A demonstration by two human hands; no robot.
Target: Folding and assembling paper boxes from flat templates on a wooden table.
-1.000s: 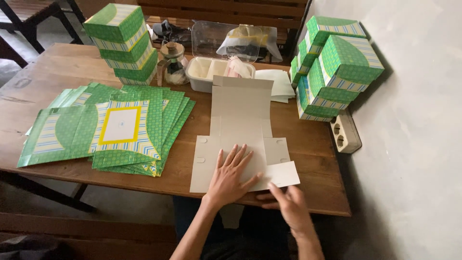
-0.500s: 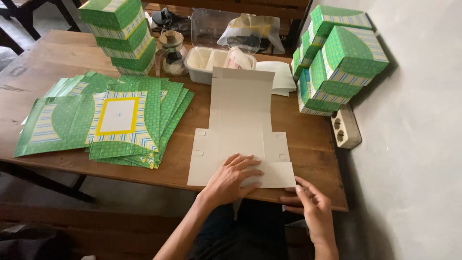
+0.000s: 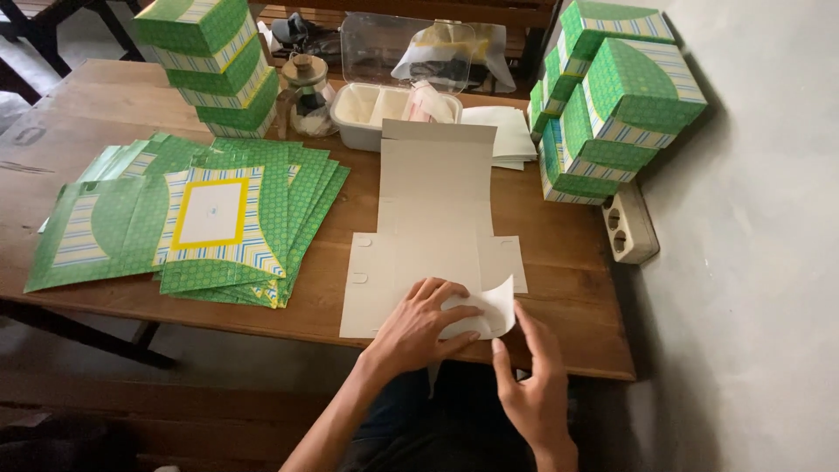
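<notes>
A flat, unfolded cardboard box blank (image 3: 434, 210) lies plain side up on the wooden table (image 3: 559, 262), its long panel pointing away from me. My left hand (image 3: 424, 323) presses flat on the blank's near panel. My right hand (image 3: 533, 385) is at the near right corner, fingers lifting and curling a flap (image 3: 494, 306) of the blank upward and inward against my left fingers.
A fanned pile of flat green patterned blanks (image 3: 210, 218) lies to the left. Stacks of folded green boxes stand at back left (image 3: 210, 61) and at right (image 3: 612, 96). A white tray (image 3: 376, 114), a jar (image 3: 306, 92), papers (image 3: 502, 135) and a power strip (image 3: 629, 227) are nearby.
The corner flap, lying flat half a second ago, is now curled up by my right hand. My left hand stays pressed on the blank. The camera has moved closer.
</notes>
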